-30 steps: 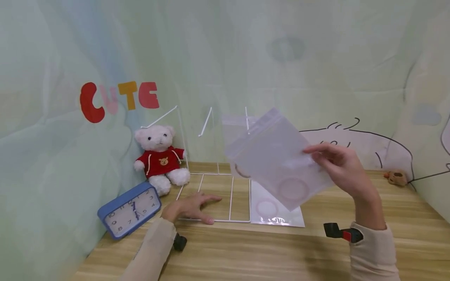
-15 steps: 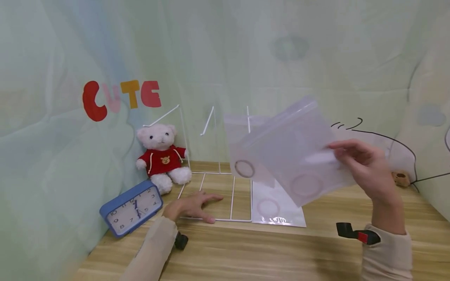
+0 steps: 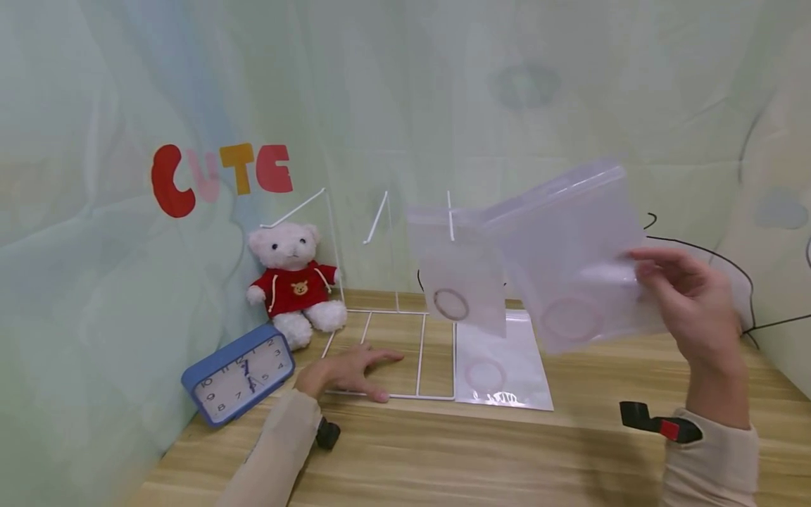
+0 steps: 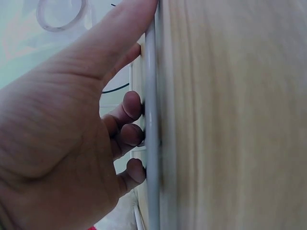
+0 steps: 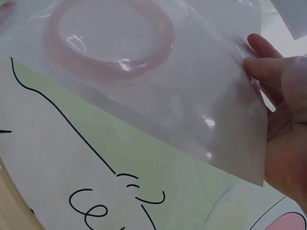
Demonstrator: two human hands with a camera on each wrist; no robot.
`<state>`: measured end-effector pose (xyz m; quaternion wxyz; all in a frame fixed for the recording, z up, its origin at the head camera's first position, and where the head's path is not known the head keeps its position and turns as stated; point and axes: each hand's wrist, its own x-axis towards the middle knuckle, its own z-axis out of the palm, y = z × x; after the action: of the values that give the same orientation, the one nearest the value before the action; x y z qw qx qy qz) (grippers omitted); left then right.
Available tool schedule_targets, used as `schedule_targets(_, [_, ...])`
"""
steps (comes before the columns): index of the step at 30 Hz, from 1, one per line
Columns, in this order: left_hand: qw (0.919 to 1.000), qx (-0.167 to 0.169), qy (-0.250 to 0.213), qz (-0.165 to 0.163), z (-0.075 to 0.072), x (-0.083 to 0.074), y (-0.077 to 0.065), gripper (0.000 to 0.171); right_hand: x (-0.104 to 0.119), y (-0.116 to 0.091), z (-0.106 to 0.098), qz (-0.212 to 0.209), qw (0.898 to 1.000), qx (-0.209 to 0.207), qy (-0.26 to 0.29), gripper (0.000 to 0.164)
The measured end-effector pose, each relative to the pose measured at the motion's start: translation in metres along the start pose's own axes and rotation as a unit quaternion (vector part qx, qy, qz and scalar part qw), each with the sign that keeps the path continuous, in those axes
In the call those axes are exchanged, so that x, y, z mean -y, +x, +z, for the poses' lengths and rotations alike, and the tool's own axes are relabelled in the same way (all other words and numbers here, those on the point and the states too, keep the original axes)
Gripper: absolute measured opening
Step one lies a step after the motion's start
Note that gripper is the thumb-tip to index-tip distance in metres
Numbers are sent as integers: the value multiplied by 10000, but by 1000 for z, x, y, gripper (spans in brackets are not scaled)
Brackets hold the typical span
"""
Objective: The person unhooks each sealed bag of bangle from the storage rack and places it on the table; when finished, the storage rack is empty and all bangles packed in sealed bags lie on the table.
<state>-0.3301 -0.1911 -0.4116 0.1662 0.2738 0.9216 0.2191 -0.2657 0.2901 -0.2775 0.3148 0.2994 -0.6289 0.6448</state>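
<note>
The right hand (image 3: 695,306) pinches a clear zip bag (image 3: 573,257) on the right; its wrist view shows the pink ring (image 5: 112,73) biggest. At the left, the left hand (image 3: 348,370) rests spread on the white wire rack (image 3: 421,352); its wrist view shows three fingertips (image 4: 132,103) the head view hides.

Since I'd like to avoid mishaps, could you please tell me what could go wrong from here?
The held bag could slip from the right hand's grip, which pinches only its edge. It might brush the hanging bag, which it overlaps in the head view. The thin rack might shift if the left hand leaves its base.
</note>
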Motion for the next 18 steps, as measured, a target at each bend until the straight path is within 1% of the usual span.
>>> schedule_targets(6, [10000,-14,-29,21,1,0,1,81,0,-1,-9,-27,9991,-426,-78,21])
schedule_targets(10, [10000,-17,-21,-10,1,-1,0,81,-1,-2,-12,82,9975,-676,-188,20])
schedule_targets(13, [10000,-16,-38,-28,0,-2,-2,80,-3,-3,-14,191,9968,-701,-338,20])
schedule_targets(16, [10000,-15,-51,0,0,-4,-2,80,-5,-4,-16,309,9968,-632,-377,20])
schedule_targets(18, [10000,-19,-44,13,-1,-4,-3,79,-7,-5,-18,410,9959,-618,-511,21])
